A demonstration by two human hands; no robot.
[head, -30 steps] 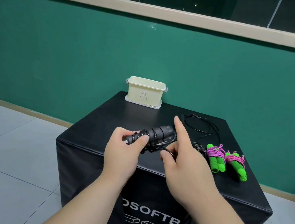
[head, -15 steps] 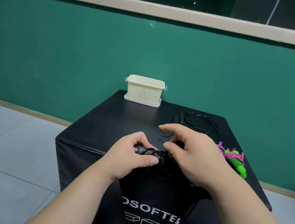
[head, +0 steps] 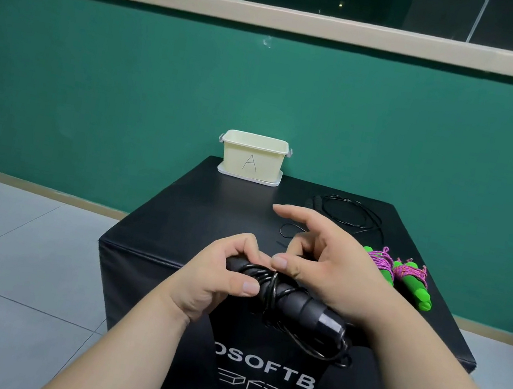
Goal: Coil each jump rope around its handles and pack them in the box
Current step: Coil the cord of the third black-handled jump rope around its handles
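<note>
My left hand (head: pixel 220 277) grips one end of the black jump rope handles (head: pixel 294 304), which lie over the near edge of the black table (head: pixel 209 220) with black cord wound round them. My right hand (head: pixel 321 267) sits just behind the handles, thumb and bent fingers pinching the cord, index finger stretched out. Loose black cord (head: pixel 348 212) trails in loops toward the far right of the table. Two green-handled ropes wrapped in pink cord (head: pixel 401 276) lie to the right. The cream box marked A (head: pixel 252 156) stands open at the table's far edge.
The table is a black padded cube with white lettering on its front, standing on a grey tiled floor (head: pixel 15 254). A green wall (head: pixel 130 86) with a window ledge rises close behind it. Some cord hangs down the table's front.
The handles came toward me and turned, their cap end now pointing right and down. My right hand swung over them, laying another turn of cord. More of the green ropes shows again.
</note>
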